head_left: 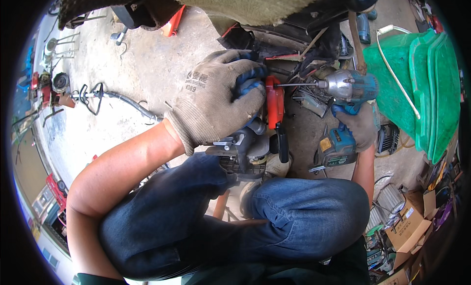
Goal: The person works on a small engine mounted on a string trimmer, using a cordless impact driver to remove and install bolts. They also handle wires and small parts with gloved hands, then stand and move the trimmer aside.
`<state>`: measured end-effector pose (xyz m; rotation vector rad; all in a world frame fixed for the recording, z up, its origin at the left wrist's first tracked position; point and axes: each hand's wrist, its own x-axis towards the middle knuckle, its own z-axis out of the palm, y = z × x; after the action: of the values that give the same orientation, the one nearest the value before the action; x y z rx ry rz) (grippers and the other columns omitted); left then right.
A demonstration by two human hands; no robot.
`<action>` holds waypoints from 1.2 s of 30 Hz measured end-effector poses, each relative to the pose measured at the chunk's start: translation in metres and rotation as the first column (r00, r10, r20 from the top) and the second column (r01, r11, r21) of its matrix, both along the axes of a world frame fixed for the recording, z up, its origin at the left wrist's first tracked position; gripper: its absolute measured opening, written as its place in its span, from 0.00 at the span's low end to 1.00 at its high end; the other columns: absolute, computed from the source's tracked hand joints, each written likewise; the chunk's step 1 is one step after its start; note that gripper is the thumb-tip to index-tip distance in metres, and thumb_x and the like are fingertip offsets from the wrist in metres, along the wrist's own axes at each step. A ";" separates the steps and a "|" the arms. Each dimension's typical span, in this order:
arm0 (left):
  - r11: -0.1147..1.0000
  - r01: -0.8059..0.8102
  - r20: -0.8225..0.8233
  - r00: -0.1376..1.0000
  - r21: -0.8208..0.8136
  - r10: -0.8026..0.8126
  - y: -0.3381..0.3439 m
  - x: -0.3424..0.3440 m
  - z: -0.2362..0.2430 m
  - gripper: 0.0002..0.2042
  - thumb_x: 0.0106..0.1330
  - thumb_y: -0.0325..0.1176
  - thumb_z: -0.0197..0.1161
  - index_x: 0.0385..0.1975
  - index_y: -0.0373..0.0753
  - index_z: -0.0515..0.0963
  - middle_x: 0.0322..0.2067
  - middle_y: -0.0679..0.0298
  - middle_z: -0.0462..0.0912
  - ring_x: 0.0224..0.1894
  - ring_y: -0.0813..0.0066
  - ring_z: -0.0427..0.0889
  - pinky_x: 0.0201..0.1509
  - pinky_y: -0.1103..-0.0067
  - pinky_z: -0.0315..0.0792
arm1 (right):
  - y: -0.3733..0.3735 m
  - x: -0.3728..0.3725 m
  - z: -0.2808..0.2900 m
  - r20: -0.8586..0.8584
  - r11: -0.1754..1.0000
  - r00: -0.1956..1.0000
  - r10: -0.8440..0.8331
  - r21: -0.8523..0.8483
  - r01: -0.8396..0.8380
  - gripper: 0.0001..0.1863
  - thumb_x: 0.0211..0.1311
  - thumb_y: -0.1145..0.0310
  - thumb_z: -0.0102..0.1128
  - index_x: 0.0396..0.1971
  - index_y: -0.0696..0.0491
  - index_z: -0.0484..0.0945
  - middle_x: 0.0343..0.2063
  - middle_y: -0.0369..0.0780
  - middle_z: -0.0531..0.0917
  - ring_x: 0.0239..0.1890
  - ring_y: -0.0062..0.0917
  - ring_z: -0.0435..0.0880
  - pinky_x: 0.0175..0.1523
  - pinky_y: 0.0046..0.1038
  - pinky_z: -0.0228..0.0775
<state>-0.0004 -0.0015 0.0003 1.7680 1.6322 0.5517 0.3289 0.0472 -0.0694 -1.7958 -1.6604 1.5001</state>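
Observation:
My left hand (221,96), in a grey knit glove with blue-coated fingers, is curled against a red plastic part (275,106) with a black lever below it. What its fingertips grip on the far side is hidden. A grey and black motor-like body (240,150) lies under that hand, between my knees. My right hand (362,128), also gloved, is wrapped round the handle of a teal cordless impact driver (347,86). The driver lies level, and its long thin bit (297,84) points left with the tip at the red part's upper end.
A green plastic bin (417,83) with a white handle stands on the right. Loose metal tools (314,103) lie beneath the driver. Cardboard boxes (409,228) and clutter fill the lower right. A long tool shaft (130,102) crosses the concrete floor on the left.

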 end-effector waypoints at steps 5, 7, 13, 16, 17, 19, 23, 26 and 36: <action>0.999 -0.014 0.017 1.000 -0.045 0.015 0.001 0.001 0.001 0.21 0.56 0.40 0.63 0.43 0.29 0.82 0.43 0.45 0.81 0.48 0.48 0.81 0.55 0.64 0.75 | 0.000 0.002 -0.006 -0.044 0.998 0.999 0.019 0.063 -0.016 0.22 0.47 0.75 0.73 0.46 0.60 0.82 0.38 0.39 0.87 0.37 0.20 0.83 0.46 0.26 0.75; 0.999 -0.007 0.013 1.000 -0.042 0.007 0.001 0.000 0.001 0.21 0.56 0.40 0.63 0.44 0.29 0.82 0.43 0.44 0.81 0.48 0.48 0.81 0.56 0.64 0.75 | 0.000 0.003 -0.007 -0.043 0.998 0.999 0.020 0.057 -0.018 0.22 0.47 0.75 0.73 0.46 0.60 0.82 0.38 0.39 0.87 0.37 0.20 0.83 0.46 0.26 0.75; 1.000 -0.010 -0.008 1.000 -0.016 0.010 -0.002 -0.002 -0.001 0.21 0.57 0.40 0.63 0.43 0.28 0.82 0.43 0.43 0.81 0.48 0.48 0.81 0.56 0.64 0.75 | 0.001 -0.002 -0.002 -0.036 0.999 0.999 0.028 0.044 -0.026 0.21 0.47 0.75 0.73 0.45 0.60 0.82 0.37 0.39 0.87 0.37 0.19 0.83 0.46 0.26 0.75; 1.000 -0.014 0.011 1.000 -0.001 0.014 -0.001 -0.001 -0.002 0.21 0.56 0.40 0.63 0.43 0.28 0.82 0.43 0.44 0.81 0.48 0.48 0.81 0.55 0.64 0.75 | -0.002 -0.001 -0.004 -0.078 0.993 0.997 0.002 0.122 0.008 0.20 0.47 0.76 0.73 0.44 0.59 0.82 0.35 0.38 0.86 0.34 0.18 0.82 0.41 0.25 0.75; 1.000 -0.015 0.024 1.000 0.004 0.015 -0.001 0.000 -0.002 0.21 0.56 0.40 0.63 0.43 0.28 0.82 0.43 0.44 0.81 0.48 0.48 0.81 0.55 0.64 0.74 | -0.004 0.000 -0.005 -0.088 0.990 0.996 -0.016 0.142 0.029 0.19 0.47 0.76 0.73 0.43 0.59 0.82 0.35 0.38 0.86 0.33 0.17 0.82 0.39 0.24 0.75; 1.000 -0.014 0.017 1.000 0.008 0.013 0.000 0.001 -0.003 0.21 0.56 0.40 0.63 0.43 0.28 0.82 0.42 0.44 0.81 0.47 0.48 0.81 0.55 0.64 0.74 | -0.002 0.007 -0.013 -0.080 0.999 0.996 -0.034 0.030 0.036 0.19 0.47 0.77 0.73 0.42 0.59 0.82 0.33 0.37 0.85 0.29 0.17 0.80 0.34 0.23 0.73; 0.999 0.024 -0.036 0.999 -0.024 -0.025 0.000 0.002 0.005 0.17 0.59 0.32 0.60 0.46 0.30 0.81 0.47 0.45 0.81 0.49 0.50 0.82 0.56 0.67 0.74 | -0.015 0.011 -0.020 -0.153 0.990 0.980 -0.127 -0.081 0.115 0.19 0.46 0.77 0.74 0.41 0.58 0.82 0.30 0.36 0.84 0.23 0.15 0.78 0.27 0.20 0.70; 0.999 0.036 -0.055 0.998 -0.022 -0.037 0.001 0.002 0.005 0.17 0.59 0.32 0.59 0.46 0.31 0.81 0.47 0.46 0.82 0.49 0.51 0.82 0.57 0.67 0.74 | -0.024 0.008 -0.015 0.025 0.985 0.985 -0.169 -0.036 0.170 0.20 0.45 0.76 0.75 0.42 0.57 0.82 0.32 0.37 0.84 0.26 0.16 0.79 0.31 0.23 0.73; 1.000 0.009 -0.005 1.000 0.012 -0.009 0.001 0.000 -0.005 0.20 0.56 0.40 0.63 0.43 0.30 0.82 0.44 0.46 0.82 0.47 0.48 0.82 0.55 0.65 0.75 | 0.011 0.016 -0.020 -0.041 0.985 0.999 0.014 0.172 -0.007 0.22 0.47 0.75 0.72 0.46 0.56 0.79 0.29 0.37 0.83 0.19 0.21 0.79 0.26 0.24 0.71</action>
<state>-0.0001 -0.0005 -0.0048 1.7857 1.6268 0.5548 0.3445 0.0582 -0.0893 -1.6570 -1.7237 1.3438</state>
